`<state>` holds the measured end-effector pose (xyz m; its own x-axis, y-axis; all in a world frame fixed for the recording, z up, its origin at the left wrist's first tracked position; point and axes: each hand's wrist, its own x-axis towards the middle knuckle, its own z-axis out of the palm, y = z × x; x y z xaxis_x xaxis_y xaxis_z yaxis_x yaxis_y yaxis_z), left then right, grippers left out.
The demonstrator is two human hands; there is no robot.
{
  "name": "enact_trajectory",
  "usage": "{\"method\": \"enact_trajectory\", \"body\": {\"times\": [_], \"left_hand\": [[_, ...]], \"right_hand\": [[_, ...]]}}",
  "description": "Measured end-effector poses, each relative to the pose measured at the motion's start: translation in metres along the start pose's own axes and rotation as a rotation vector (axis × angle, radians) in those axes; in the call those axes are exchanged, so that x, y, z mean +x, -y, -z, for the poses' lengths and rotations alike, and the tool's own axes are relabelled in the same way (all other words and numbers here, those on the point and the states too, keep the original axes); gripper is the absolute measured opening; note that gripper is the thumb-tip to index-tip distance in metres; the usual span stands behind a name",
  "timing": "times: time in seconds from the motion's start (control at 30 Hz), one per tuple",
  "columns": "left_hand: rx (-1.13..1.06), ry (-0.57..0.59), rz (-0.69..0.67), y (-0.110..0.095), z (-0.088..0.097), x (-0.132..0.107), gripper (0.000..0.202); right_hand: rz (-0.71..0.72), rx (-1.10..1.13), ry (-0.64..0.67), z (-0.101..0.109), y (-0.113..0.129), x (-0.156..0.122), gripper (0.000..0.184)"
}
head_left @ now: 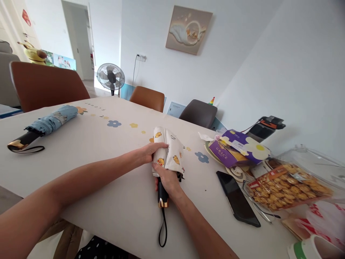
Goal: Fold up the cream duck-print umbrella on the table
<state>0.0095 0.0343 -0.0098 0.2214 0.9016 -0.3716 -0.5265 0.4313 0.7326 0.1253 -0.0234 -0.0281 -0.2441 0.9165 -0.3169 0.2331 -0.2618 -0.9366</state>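
Note:
A white folding umbrella (174, 153) with yellow cartoon figures lies over the table in front of me, its canopy loosely folded and a flap spread to the right. Its black handle with a gold end and a wrist strap points toward me. My left hand (154, 151) grips the canopy from the left, thumb on top of the cloth. Lower down, my right hand (168, 180) is wrapped round the canopy's base just above the handle; some of its fingers are hidden underneath. A blue umbrella (55, 120), rolled up, rests on the table at the left.
On the right lie a black phone (238, 199), glasses (262, 212), a purple box (234, 147), a pack of cookies (291, 187) and a white-green cup (304, 248). Chairs (148, 98) stand along the far side of the pale table (121, 187). A fan (111, 77) is behind.

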Motion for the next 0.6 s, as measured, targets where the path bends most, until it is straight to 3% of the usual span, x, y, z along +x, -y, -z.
{"method": "enact_trajectory", "body": {"times": [0.17, 0.6], "left_hand": [[0.003, 0.044, 0.009, 0.0009, 0.0007, 0.0028, 0.041], [0.018, -0.030, -0.009, -0.0010, -0.0051, -0.0016, 0.039]], "right_hand": [[-0.027, -0.016, -0.006, 0.0006, -0.0009, 0.0013, 0.028], [-0.038, -0.034, -0.025, -0.0002, 0.0047, -0.0022, 0.028]]}}
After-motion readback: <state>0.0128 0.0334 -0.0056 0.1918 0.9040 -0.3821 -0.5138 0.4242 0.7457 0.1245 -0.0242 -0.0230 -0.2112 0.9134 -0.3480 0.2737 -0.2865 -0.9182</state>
